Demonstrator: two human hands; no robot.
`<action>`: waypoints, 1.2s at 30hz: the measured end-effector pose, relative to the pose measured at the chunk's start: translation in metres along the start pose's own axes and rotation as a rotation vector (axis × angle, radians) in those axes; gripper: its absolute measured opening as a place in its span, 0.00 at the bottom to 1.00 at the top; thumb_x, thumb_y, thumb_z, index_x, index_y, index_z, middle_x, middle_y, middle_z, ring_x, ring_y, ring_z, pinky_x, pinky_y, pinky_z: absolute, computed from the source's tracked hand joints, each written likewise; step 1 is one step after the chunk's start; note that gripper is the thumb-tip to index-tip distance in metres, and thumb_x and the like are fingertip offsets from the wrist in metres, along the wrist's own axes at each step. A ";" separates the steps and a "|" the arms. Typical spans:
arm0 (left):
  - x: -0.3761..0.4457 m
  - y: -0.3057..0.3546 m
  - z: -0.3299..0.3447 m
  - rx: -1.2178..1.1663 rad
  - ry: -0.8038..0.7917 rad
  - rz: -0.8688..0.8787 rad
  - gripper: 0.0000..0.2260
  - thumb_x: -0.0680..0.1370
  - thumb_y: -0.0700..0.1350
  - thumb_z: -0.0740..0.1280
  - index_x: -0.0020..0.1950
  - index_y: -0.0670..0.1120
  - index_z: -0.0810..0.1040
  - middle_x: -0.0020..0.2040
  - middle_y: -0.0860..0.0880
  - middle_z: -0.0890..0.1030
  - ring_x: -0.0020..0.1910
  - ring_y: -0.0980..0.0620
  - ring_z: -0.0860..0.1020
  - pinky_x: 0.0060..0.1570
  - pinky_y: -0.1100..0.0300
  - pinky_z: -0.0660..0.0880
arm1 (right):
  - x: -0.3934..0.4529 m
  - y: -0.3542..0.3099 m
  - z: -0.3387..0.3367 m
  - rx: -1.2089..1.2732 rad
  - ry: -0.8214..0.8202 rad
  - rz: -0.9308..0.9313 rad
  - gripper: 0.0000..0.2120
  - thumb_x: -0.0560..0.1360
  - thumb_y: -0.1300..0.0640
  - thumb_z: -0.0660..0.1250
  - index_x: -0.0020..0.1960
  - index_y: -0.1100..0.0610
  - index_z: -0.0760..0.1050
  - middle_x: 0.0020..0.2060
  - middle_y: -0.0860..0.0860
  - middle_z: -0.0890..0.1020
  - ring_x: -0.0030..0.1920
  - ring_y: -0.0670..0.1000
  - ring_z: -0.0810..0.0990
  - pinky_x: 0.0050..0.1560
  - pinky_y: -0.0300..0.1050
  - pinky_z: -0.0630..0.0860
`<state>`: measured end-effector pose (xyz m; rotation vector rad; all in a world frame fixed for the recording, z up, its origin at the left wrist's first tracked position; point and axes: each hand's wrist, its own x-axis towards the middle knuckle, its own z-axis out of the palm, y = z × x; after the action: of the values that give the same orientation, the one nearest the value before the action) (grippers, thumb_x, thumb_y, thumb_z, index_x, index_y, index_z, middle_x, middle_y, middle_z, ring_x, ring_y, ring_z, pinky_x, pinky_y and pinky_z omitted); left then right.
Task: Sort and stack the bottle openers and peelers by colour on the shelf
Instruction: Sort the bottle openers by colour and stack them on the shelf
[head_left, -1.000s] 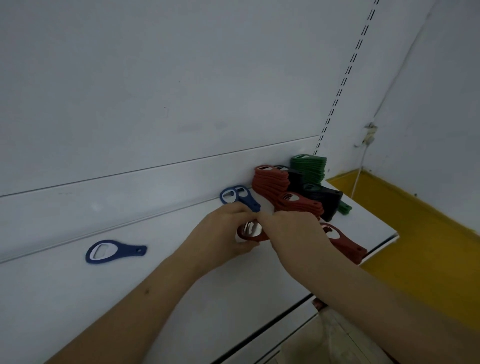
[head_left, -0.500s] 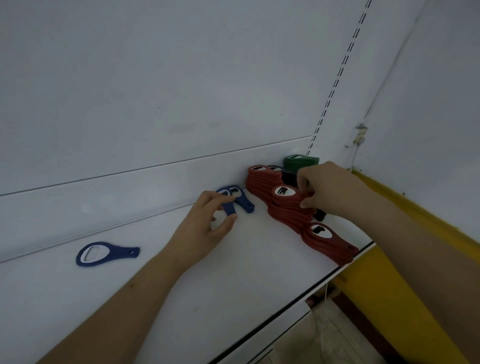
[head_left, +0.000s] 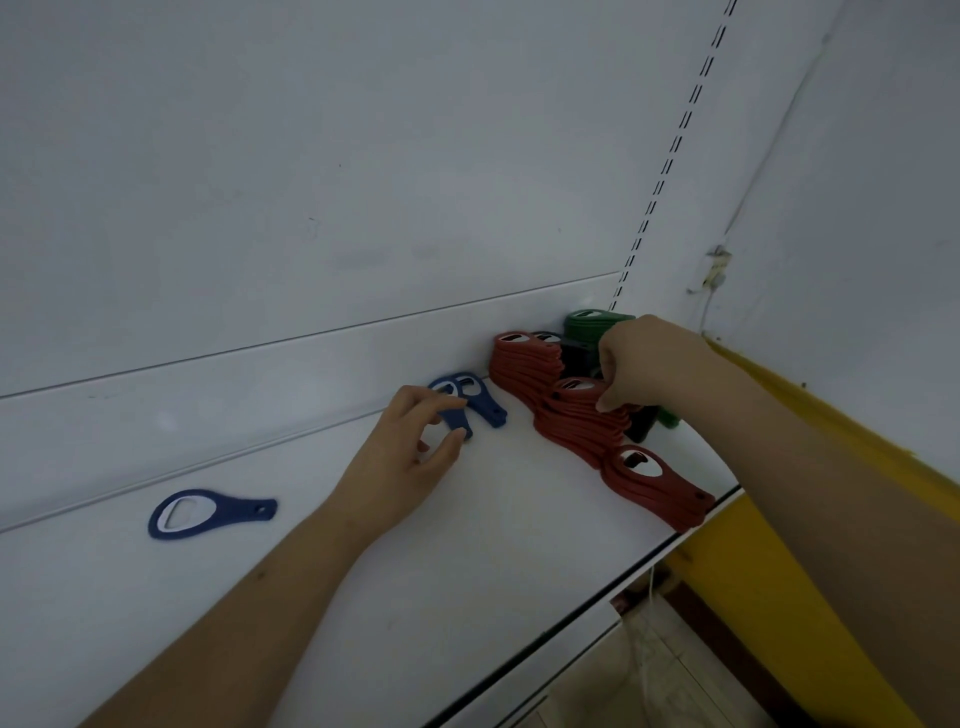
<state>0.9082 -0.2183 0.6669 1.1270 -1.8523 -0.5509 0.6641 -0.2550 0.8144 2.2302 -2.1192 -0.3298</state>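
My left hand (head_left: 405, 457) lies on the white shelf (head_left: 467, 561) and pinches the handle of the nearer of two overlapping blue openers (head_left: 470, 400) between index finger and thumb. My right hand (head_left: 644, 369) curls its fingers onto the top red opener (head_left: 574, 388) of the middle red stack (head_left: 576, 423). Another red stack (head_left: 522, 358) stands against the back wall, and a low red pile (head_left: 657, 491) lies at the shelf's front edge. Black openers (head_left: 576, 356) and a green stack (head_left: 589, 325) sit behind my right hand, partly hidden. A lone blue opener (head_left: 208, 514) lies far left.
The shelf's front edge (head_left: 597, 590) runs diagonally to the lower right, with floor below it. A yellow wall band (head_left: 779, 571) borders the right side. A slotted upright (head_left: 670, 156) rises behind the green stack.
My right hand has carried a red opener from the shelf's middle onto the middle red stack. My left hand let go of it and reached back to the two blue openers.
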 end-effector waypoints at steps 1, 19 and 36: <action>0.000 0.000 0.000 -0.001 -0.002 -0.002 0.14 0.80 0.44 0.66 0.66 0.52 0.76 0.59 0.55 0.71 0.58 0.62 0.73 0.49 0.71 0.72 | 0.001 0.000 0.001 0.000 -0.001 0.004 0.19 0.66 0.47 0.78 0.49 0.55 0.76 0.46 0.52 0.79 0.50 0.53 0.79 0.47 0.48 0.79; -0.001 0.000 0.000 0.053 -0.036 -0.020 0.12 0.81 0.43 0.65 0.64 0.53 0.77 0.58 0.57 0.72 0.56 0.62 0.74 0.48 0.71 0.72 | -0.016 -0.008 -0.004 0.126 0.213 0.017 0.20 0.72 0.45 0.72 0.55 0.56 0.72 0.48 0.53 0.77 0.49 0.53 0.76 0.44 0.46 0.73; -0.176 0.058 -0.170 0.650 0.592 -0.533 0.09 0.81 0.52 0.62 0.59 0.55 0.78 0.54 0.60 0.76 0.50 0.61 0.77 0.50 0.60 0.77 | -0.078 -0.329 -0.091 1.172 0.562 -1.136 0.18 0.80 0.42 0.61 0.63 0.53 0.72 0.55 0.46 0.80 0.53 0.45 0.79 0.56 0.47 0.78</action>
<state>1.0613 -0.0261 0.7178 1.9864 -1.2123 0.1412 1.0009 -0.1675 0.8530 3.1737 -0.5011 1.6822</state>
